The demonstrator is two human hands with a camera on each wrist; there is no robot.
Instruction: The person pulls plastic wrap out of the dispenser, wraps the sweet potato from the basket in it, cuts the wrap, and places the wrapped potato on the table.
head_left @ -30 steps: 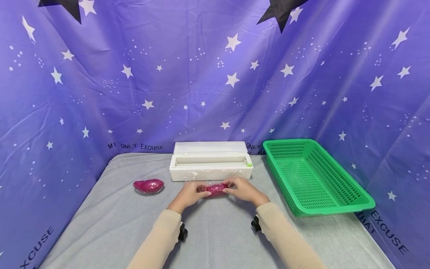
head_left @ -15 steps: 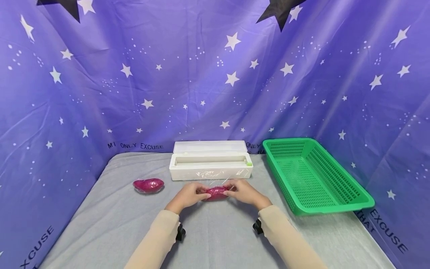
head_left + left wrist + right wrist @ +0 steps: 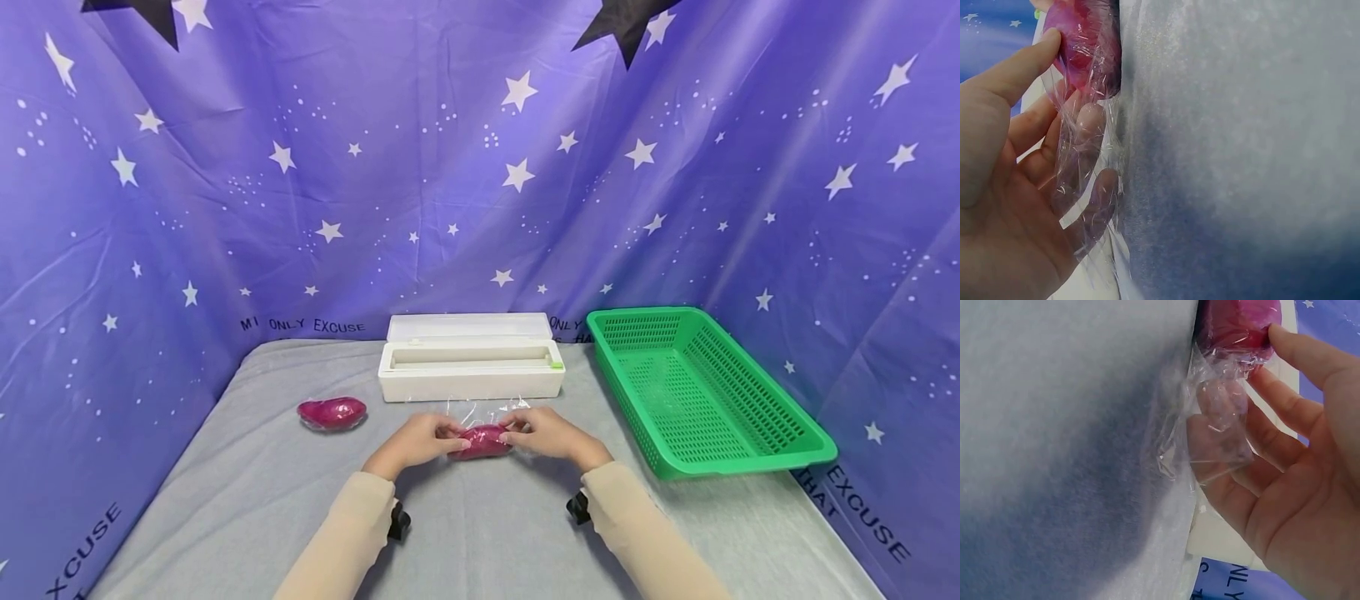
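Observation:
A purple-red sweet potato (image 3: 482, 442) in clear cling film lies crosswise on the cloth in the middle of the head view. My left hand (image 3: 420, 442) holds its left end between thumb and fingers. The other end is in the grip of my right hand (image 3: 550, 433). Loose cling film (image 3: 487, 410) sticks up behind the sweet potato. In the left wrist view a crumpled film tail (image 3: 1079, 169) hangs over the fingers; a similar film flap (image 3: 1222, 444) covers some fingers in the right wrist view. The sweet potato's underside is hidden.
Behind the hands stands a white cling film box (image 3: 471, 385), its lid raised at the back. A second film-wrapped sweet potato (image 3: 332, 413) lies to the left. On the right is a green perforated basket (image 3: 637, 417). A starry blue curtain (image 3: 420, 167) encloses the table.
Both hands have drawn the sweet potato slightly toward me, rolling it. The film that lay against the box front has come away and now stands loose behind the sweet potato.

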